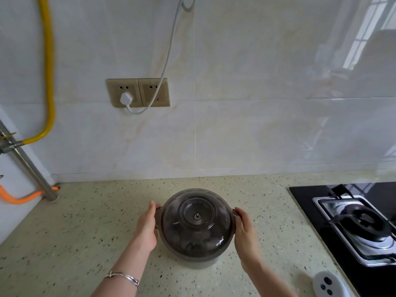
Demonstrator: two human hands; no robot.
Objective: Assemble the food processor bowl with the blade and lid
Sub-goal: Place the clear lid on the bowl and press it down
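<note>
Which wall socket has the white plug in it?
The left socket: the white plug sits in its lower half. The right socket only has the grey cable hanging across it.

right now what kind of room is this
Most likely a home kitchen: a gas hob set into a speckled countertop, a tiled wall with sockets, and a food processor bowl held between both hands.

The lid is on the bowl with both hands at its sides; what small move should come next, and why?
Probably a short twist to lock it: the smoky lid already covers the bowl, and the left hand and right hand grip its opposite edges.
</note>
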